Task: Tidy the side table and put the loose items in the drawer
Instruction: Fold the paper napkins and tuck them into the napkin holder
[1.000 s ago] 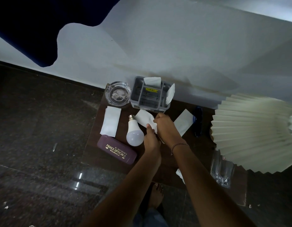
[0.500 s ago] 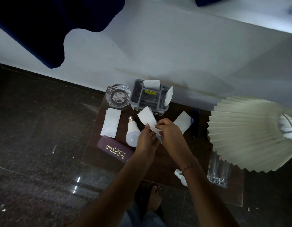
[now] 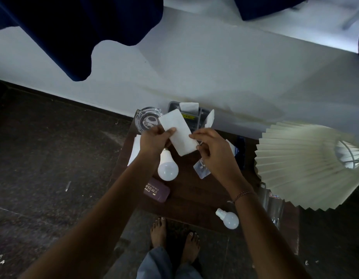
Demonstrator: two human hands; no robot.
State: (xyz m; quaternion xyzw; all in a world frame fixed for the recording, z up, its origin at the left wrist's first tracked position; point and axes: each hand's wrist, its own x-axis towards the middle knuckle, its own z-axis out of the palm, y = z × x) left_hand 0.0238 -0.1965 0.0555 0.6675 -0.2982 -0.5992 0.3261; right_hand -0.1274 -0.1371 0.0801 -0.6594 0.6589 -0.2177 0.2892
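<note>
Since the earlier frames the white paper slip (image 3: pixel 177 132) has been lifted clear of the side table (image 3: pixel 186 190) and is now held at frame centre. It is pinched at its left edge by the left hand (image 3: pixel 153 138) and at its right edge by the right hand (image 3: pixel 211 151), both hands closed on it.

Two white bulbs are counted: one (image 3: pixel 167 166) below the left hand, a second (image 3: pixel 229 218) at the table's near edge. One maroon spectacle case (image 3: pixel 157 190) is noted, one glass ashtray (image 3: pixel 147 118), one grey organiser (image 3: pixel 196 115) holding two slips, and one small clear packet (image 3: pixel 201 170).

The table is dark wood, set against a white wall on dark stone flooring. A pleated lampshade (image 3: pixel 299 168) covers the right side.
</note>
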